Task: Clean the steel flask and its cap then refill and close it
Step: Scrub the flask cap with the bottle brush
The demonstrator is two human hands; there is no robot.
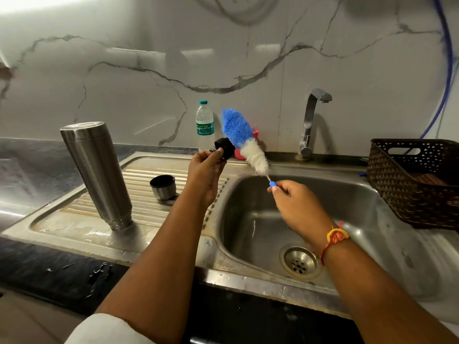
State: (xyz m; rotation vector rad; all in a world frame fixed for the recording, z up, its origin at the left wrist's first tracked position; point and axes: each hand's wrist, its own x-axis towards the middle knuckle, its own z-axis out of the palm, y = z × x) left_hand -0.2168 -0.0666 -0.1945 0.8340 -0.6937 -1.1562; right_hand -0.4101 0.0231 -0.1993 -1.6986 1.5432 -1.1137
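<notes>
Both hands are held up over the steel sink. A black stopper (224, 147) is pinched at the fingertips of the left hand (203, 170), above the inner edge of the drainboard (74, 219). The thin blue-tipped handle of a bottle brush (244, 140) is gripped by the curled fingers of the right hand (295, 202), over the sink basin (360, 194). The brush is angled up and to the left, so that its blue and white bristles lie just beside the stopper; whether they touch it cannot be told.

At the far left, the steel flask (96, 172) is stood mouth down on the wet drainboard, its base uppermost. To its right, a steel cup lid (162, 187) is set open side up on the ribs, between the flask and the left forearm. Further back, a water bottle (205, 125) with a green cap is placed against the marbled wall, and a pink holder (239, 156) is partly hidden behind the brush. A tap (310, 120) is mounted behind the basin, with the drain (299, 263) seen below the right wrist, where a red and yellow thread band (335, 238) is worn. At the far right, a brown basket (397, 194) is stood on the counter.
</notes>
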